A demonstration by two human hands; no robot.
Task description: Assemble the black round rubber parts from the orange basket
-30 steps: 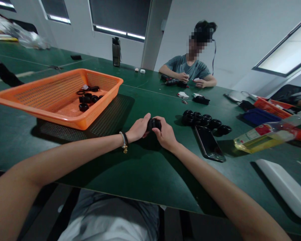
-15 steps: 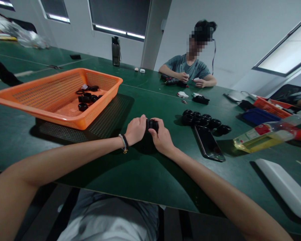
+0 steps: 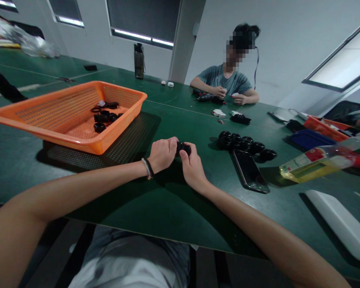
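Since half a second ago both hands have shifted only slightly: the left hand (image 3: 163, 154) has curled its fingers tighter over the small black part (image 3: 183, 148), and the right hand (image 3: 192, 167) has tipped a little more upright against it. That black part sits between the two hands, just above the middle of the green desk (image 3: 156, 208), gripped by the left hand's closed fingers on one side and pinched by the right hand's thumb and fingers on the other. Toward the right, near the hands, a cluster of similar black parts (image 3: 246, 144) lies on the desk, with a dark phone (image 3: 249, 171) just beside it. Toward the left edge stands an orange basket (image 3: 69, 116) holding a few more black pieces (image 3: 103, 118). Across the desk, at its far edge, another person (image 3: 228, 82) works with their own hands.
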